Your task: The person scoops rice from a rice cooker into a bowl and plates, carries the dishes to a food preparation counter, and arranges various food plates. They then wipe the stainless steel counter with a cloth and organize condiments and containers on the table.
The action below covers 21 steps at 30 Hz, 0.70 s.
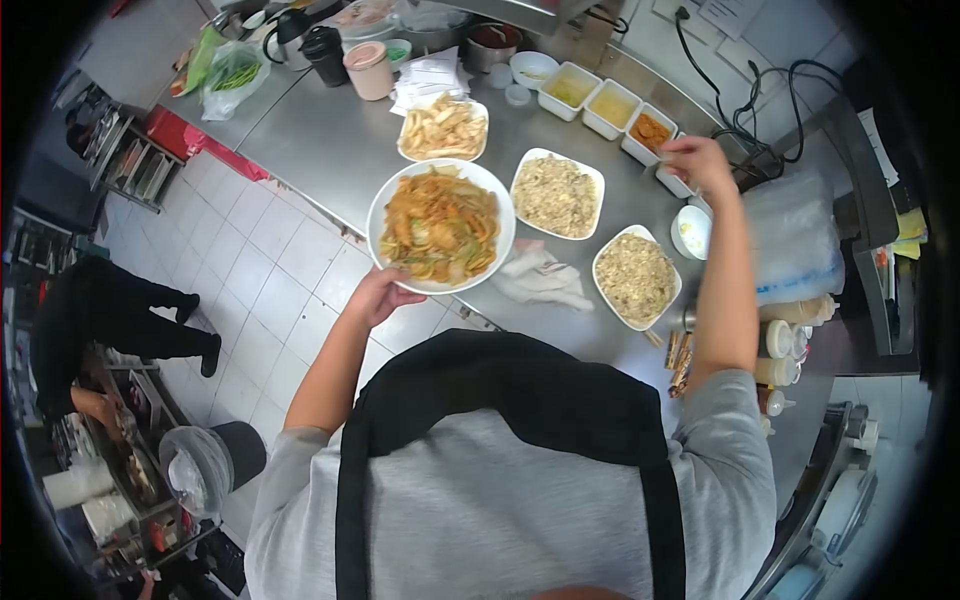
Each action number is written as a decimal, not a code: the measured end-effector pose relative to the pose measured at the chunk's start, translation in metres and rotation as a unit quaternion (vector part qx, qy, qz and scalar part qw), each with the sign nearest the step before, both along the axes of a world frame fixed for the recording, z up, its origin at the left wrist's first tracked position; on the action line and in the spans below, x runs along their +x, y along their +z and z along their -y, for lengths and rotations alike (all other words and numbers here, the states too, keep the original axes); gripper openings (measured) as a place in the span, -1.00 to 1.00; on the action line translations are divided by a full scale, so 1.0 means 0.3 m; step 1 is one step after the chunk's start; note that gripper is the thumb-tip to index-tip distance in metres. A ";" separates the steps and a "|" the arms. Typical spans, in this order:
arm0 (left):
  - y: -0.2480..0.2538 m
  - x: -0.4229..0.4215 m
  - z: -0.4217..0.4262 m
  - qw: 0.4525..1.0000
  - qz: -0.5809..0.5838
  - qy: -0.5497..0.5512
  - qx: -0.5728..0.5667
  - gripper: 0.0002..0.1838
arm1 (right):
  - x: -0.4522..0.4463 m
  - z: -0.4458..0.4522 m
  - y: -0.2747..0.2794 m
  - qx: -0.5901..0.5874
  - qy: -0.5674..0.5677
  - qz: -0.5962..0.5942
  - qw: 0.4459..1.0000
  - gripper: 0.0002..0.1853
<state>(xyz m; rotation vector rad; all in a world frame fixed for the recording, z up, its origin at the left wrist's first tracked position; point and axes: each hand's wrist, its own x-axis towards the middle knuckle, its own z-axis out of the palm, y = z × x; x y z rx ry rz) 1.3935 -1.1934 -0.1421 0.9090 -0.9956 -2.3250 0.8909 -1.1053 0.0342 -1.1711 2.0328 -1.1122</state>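
Note:
My left hand (378,297) grips the near rim of a round white plate (506,228), thumb over the edge. The plate carries stir-fried noodles (440,225) with vegetables and sits at the counter's front edge, tilted slightly. My right hand (702,166) is at the far right, its fingers pinched together above a small white container (675,183) at the end of a row. Whatever lies between those fingertips is too small to make out. Beside that container stands another holding orange-brown food (650,132). A small white bowl (692,232) is just below my right wrist.
Two square dishes of fried rice (557,195) (636,277) and a dish of pale fried strips (443,129) stand on the steel counter (320,140). A folded cloth (543,275) lies at the front edge. Sauce bottles (780,340) line the right. Another person (110,320) bends over shelves at left.

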 end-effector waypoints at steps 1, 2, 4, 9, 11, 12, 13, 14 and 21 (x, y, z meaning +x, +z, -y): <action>-0.020 0.003 0.020 1.000 -0.009 -0.024 -0.002 -0.44 | 0.131 0.041 -0.004 0.021 0.044 0.002 0.999 -0.83; -0.034 0.013 0.026 1.000 -0.013 -0.026 0.012 -0.41 | 0.233 0.091 -0.050 0.036 0.097 0.006 0.995 -0.80; -0.071 0.009 0.023 1.000 -0.019 -0.015 -0.004 -0.42 | 0.495 0.148 -0.089 0.088 0.170 -0.018 0.981 -0.77; -0.016 -0.014 0.019 0.997 -0.020 -0.075 -0.021 -0.44 | 0.888 0.252 -0.158 0.046 0.288 -0.285 0.913 -0.80; -0.037 -0.002 0.029 0.996 -0.023 -0.081 0.027 -0.44 | 0.960 0.264 -0.107 0.073 0.228 -0.263 0.935 -0.83; -0.020 -0.009 0.036 0.994 -0.025 -0.091 0.050 -0.43 | 0.979 0.264 -0.066 0.065 0.214 -0.282 0.933 -0.83; -0.006 -0.006 0.035 0.993 -0.041 -0.105 0.039 -0.40 | 0.992 0.263 -0.026 0.064 0.194 -0.301 0.931 -0.85; 0.002 -0.006 0.030 0.993 -0.043 -0.105 0.026 -0.40 | 1.006 0.252 0.015 0.065 0.177 -0.319 0.929 -0.86; -0.062 -0.011 0.070 0.990 -0.051 -0.112 0.075 -0.45 | 1.031 0.176 -0.046 -0.053 0.130 -0.280 0.950 -0.80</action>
